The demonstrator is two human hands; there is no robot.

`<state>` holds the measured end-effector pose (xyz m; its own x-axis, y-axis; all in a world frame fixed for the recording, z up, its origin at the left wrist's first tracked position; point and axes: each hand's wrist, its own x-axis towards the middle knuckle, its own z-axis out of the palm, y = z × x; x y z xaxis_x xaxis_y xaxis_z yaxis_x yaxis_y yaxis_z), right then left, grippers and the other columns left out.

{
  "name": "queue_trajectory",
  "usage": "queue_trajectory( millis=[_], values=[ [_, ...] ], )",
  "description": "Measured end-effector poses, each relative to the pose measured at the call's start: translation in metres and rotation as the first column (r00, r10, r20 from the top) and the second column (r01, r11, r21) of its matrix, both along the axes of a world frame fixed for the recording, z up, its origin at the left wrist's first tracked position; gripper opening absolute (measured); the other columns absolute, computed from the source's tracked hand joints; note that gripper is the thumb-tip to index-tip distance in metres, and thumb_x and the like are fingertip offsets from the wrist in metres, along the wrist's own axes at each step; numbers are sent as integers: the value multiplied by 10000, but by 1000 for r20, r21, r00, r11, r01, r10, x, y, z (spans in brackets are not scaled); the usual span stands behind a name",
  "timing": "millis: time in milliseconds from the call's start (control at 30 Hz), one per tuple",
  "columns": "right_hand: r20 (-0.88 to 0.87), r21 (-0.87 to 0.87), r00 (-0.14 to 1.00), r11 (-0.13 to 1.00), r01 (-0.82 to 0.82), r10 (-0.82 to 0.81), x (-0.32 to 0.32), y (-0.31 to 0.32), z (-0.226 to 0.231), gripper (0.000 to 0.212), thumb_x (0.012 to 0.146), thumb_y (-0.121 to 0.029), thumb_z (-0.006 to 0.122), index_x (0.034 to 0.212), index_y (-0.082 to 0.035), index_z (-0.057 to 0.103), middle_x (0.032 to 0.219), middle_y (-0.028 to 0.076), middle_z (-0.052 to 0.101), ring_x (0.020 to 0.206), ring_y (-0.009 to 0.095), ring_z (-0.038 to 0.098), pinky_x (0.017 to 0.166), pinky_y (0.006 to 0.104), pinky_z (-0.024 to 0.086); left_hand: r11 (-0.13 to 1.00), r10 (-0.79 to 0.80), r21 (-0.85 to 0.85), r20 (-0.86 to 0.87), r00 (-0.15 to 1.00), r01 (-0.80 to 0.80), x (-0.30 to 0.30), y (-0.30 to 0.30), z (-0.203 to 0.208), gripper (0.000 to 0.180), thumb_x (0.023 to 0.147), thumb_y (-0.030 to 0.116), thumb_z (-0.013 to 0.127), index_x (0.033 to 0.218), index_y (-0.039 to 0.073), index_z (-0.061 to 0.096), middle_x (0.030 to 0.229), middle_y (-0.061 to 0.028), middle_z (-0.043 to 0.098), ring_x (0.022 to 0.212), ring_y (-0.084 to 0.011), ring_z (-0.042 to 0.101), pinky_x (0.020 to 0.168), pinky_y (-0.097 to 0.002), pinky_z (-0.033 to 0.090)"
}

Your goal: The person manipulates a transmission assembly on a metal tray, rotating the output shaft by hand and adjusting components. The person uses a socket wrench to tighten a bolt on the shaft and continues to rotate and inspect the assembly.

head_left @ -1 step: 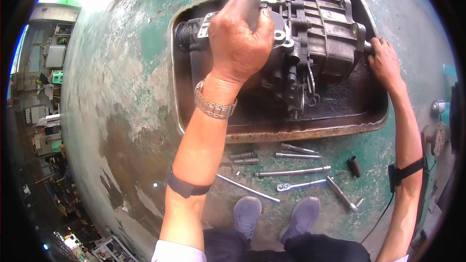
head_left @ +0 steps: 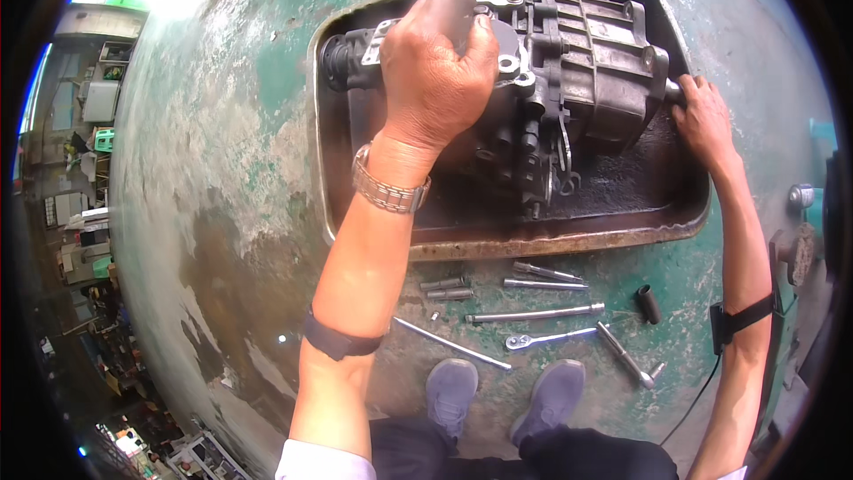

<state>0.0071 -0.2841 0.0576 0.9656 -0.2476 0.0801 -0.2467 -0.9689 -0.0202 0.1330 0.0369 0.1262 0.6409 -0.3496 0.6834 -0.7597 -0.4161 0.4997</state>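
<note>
Hardly anything has moved: gearbox [head_left: 597, 62] lies beneath the curled left hand [head_left: 442, 71], whose hold I cannot tell; right hand [head_left: 705, 116], closed round its end shaft [head_left: 673, 91], may slip if grip is loose.

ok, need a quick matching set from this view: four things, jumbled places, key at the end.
Things
1. gearbox
2. left hand
3. ratchet
4. right hand

Places
A. on the floor, between the tray and the shoes
B. at the shaft on the gearbox's right end
C. lying in the tray
D. curled over the gearbox's left half

Pairs: 1-C, 2-D, 3-A, 4-B
</note>
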Motion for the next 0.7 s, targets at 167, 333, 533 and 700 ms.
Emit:
queue_trajectory(
  millis=[167,333,533,700],
  values=[
    [-81,167,996,986,-21,35,-32,17,19,352,801,-263,649,1045,-24,561,964,198,552,979,366,521,836,437,422,995,-2,104,3,1000,2,7,18,3,206,808,123,559,955,-14,600,918,-188,626,837,-337,597,766,-371,472],
    [-73,261,997,965,-10,30,-56,40,29,346,810,-305,645,991,-16,587,909,188,561,905,367,544,785,430,436,982,4,187,61,998,-15,20,30,4,326,810,186,538,1031,-52,564,1078,-227,564,1026,-388,492,929,-425,372],
    [-60,208,998,977,37,-25,-67,56,26,353,810,-342,637,918,-12,575,902,192,566,887,377,546,772,447,443,978,41,202,35,999,-48,19,35,1,359,831,190,509,1081,-65,544,1139,-232,541,1085,-381,466,976,-431,331],
    [23,157,999,987,28,-32,-67,63,14,380,833,-358,614,937,-2,534,910,197,580,884,380,556,770,455,446,971,127,211,-51,991,-113,12,32,2,308,837,166,489,1012,-74,569,1065,-244,561,998,-398,504,924,-439,374]
  ],
)
